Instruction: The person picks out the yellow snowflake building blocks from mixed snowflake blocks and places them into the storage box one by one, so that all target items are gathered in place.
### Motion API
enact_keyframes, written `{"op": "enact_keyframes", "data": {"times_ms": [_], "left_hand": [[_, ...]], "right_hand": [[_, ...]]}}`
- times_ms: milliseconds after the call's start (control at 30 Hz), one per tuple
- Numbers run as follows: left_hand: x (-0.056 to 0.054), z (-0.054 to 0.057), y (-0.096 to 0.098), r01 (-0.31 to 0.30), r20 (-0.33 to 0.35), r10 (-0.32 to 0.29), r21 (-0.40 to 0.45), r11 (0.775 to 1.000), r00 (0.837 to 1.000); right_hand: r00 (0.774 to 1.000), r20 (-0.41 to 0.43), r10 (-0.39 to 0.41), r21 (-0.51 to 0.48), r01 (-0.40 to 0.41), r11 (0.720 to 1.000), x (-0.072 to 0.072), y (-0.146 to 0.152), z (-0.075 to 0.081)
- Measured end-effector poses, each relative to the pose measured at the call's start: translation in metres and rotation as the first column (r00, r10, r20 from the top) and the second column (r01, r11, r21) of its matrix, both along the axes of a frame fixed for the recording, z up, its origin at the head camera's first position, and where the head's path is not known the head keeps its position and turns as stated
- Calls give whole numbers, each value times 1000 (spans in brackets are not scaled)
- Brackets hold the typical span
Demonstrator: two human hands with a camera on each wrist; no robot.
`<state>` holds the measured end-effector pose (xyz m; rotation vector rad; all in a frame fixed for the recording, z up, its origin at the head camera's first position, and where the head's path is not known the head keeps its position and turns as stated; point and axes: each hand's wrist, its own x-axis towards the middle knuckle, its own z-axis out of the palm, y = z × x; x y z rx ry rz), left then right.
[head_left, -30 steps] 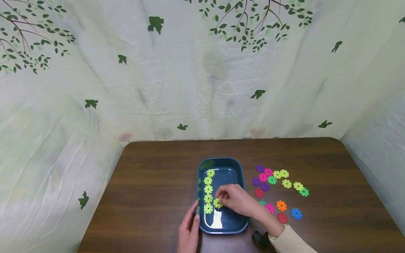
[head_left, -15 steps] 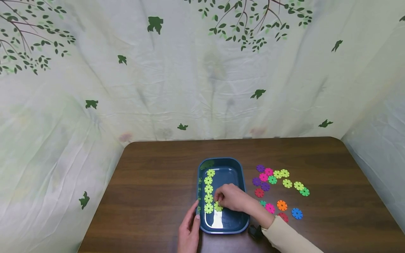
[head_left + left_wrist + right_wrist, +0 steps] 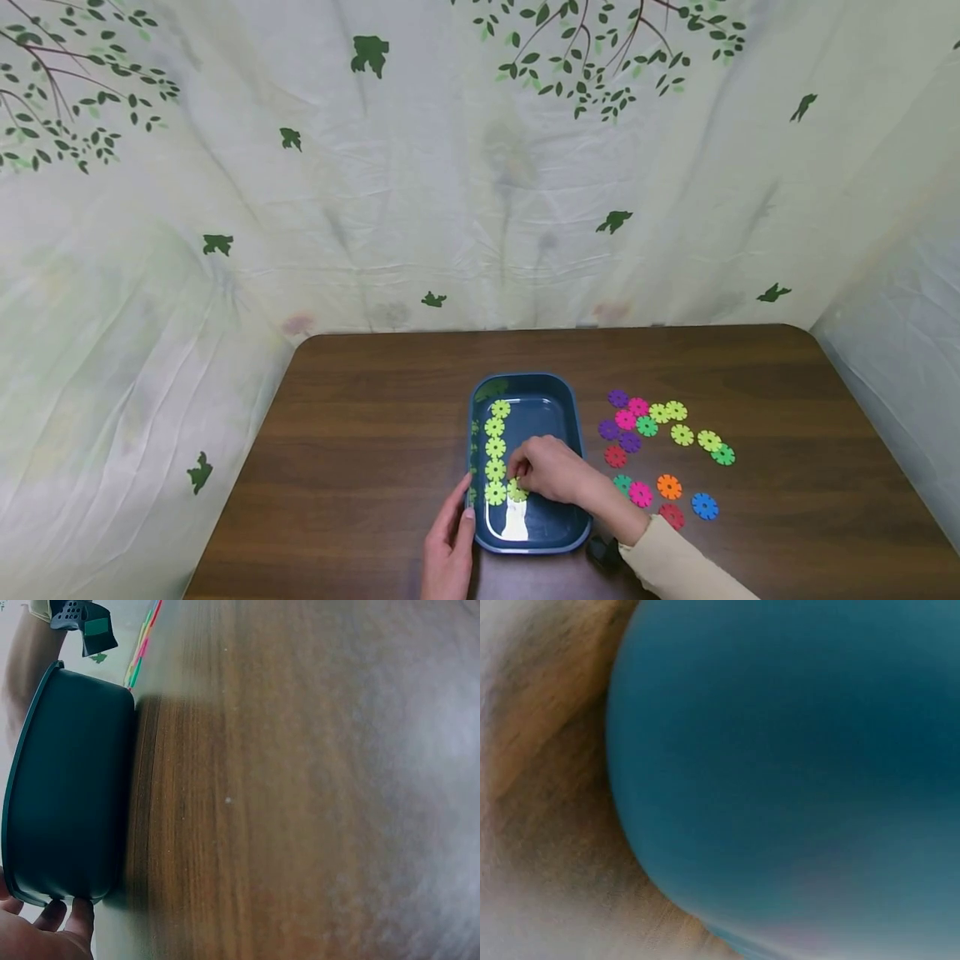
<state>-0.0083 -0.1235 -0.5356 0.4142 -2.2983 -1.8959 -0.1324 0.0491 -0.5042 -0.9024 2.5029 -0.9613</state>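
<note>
My right hand (image 3: pixel 551 471) reaches into a blue rectangular tray (image 3: pixel 555 533), its curled finger and thumb on a yellow notched building disc (image 3: pixel 517 492). The fingers partly cover that disc, which lies beside the lower end of a column of several matching yellow discs (image 3: pixel 495 448) along the tray's left side. At the tray's left edge, my left hand (image 3: pixel 448 546) touches the outer wall with extended fingers and thumb. From the left wrist, the fingertips (image 3: pixel 81 915) show against the tray's dark outer side (image 3: pixel 71 787). Only a blurred blue tray surface (image 3: pixel 795 750) fills most of the right wrist view.
Right of the tray, loose discs lie on the brown wooden table (image 3: pixel 360 433): purple (image 3: pixel 608 429), pink (image 3: pixel 641 494), green (image 3: pixel 723 454), yellow (image 3: pixel 682 435), red (image 3: pixel 671 517), orange (image 3: pixel 669 487) and blue (image 3: pixel 705 506). A leaf-patterned cloth (image 3: pixel 465 208) hangs behind the table.
My right hand has settled slightly lower over the yellow disc, covering more of it, and its forearm has shifted a little left. The left hand and the tray stay put.
</note>
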Motion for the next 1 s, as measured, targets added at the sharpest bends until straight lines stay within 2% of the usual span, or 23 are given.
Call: {"op": "enact_keyframes", "data": {"times_ms": [233,600,833,1000], "left_hand": [[1,-1,0,5,-37,-5,-2,1000,999],[0,2,1,-12,43,12,-14,1000,999],[-1,2,1,-12,59,13,-25,1000,998],[0,2,1,-10,56,12,-26,1000,998]], "right_hand": [[1000,-5,-7,-6,7,1000,1,-1,-2],[1000,7,-9,-7,9,1000,0,-1,0],[1000,21,-16,-15,16,1000,0,-1,-1],[998,30,-49,-76,51,996,-1,-2,-2]]}}
